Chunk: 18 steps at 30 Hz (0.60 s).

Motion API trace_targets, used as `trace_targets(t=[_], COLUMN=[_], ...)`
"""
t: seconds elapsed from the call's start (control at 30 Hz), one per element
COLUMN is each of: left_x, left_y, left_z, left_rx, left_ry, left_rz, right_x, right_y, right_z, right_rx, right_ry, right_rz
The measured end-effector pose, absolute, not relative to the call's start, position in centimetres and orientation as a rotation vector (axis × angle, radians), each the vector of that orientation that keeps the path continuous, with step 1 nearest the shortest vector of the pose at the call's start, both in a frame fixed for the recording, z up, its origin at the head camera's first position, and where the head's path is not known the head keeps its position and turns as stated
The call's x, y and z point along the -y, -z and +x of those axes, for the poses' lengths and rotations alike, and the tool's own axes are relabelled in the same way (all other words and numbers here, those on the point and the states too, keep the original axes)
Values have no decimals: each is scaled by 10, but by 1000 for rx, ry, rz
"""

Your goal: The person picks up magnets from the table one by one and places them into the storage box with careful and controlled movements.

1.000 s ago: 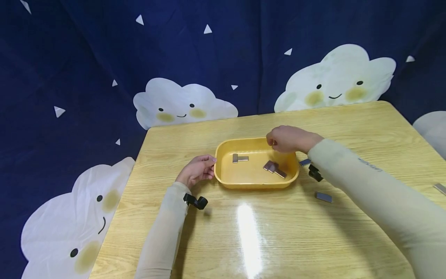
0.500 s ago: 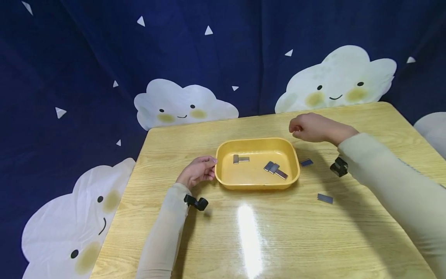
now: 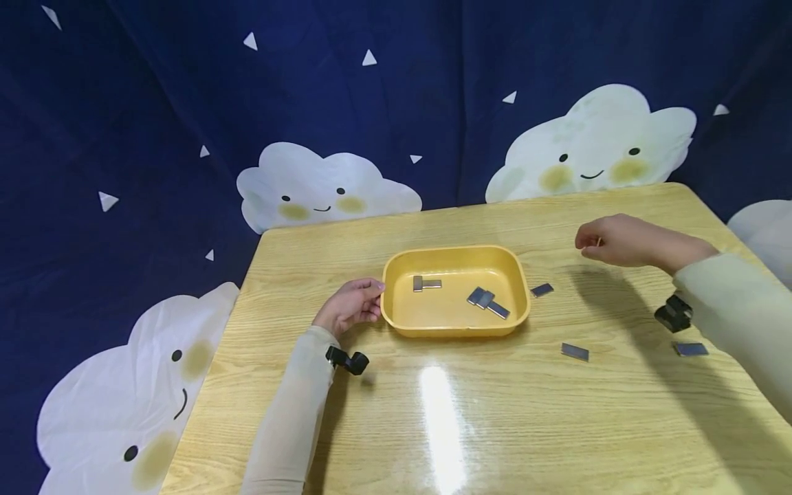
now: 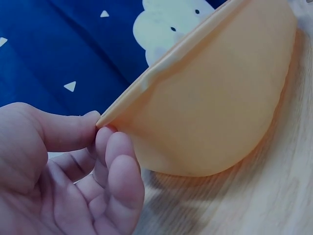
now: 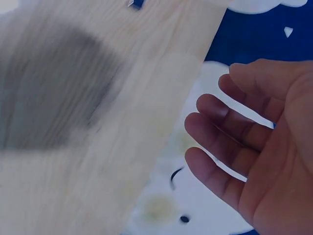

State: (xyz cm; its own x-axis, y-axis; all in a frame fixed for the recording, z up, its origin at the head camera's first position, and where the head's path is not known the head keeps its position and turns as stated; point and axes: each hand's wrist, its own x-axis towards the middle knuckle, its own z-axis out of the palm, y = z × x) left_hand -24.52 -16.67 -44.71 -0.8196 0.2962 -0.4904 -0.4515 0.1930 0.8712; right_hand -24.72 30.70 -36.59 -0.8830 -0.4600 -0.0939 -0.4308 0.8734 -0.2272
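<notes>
My left hand (image 3: 353, 302) pinches the left rim of a yellow plastic tray (image 3: 452, 313) between thumb and fingers. The left wrist view shows the thumb (image 4: 73, 131) on top of the rim and the fingertips curled just below it. Inside the tray lie small flat rectangular metal pieces: an overlapping pair (image 3: 427, 283) at the left and a cluster (image 3: 489, 302) at the right. My right hand (image 3: 631, 240) hovers above the table, right of the tray. Its fingers are loosely bent and hold nothing, as the right wrist view also shows.
Outside the tray, similar metal pieces lie on the wooden table (image 3: 495, 426): one close to the tray's right side (image 3: 542, 290), another nearer the front (image 3: 575, 352), and a third under the right forearm (image 3: 690, 349). A dark blue curtain (image 3: 346, 82) with clouds hangs behind.
My right hand has lifted away from over the tray's right end and moved right across the table. My left hand and the tray have stayed in place.
</notes>
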Motion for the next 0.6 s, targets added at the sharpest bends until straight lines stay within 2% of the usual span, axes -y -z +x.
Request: trace_targets(t=[0.6], left_x=[173], left_y=[450], left_z=[-243], left_rx=[-1896], left_ry=[-1689], left_rz=[-137], right_x=[-408], right_y=[402], right_z=[-201], right_rx=[-2913], right_ry=[266], right_rz=[-370])
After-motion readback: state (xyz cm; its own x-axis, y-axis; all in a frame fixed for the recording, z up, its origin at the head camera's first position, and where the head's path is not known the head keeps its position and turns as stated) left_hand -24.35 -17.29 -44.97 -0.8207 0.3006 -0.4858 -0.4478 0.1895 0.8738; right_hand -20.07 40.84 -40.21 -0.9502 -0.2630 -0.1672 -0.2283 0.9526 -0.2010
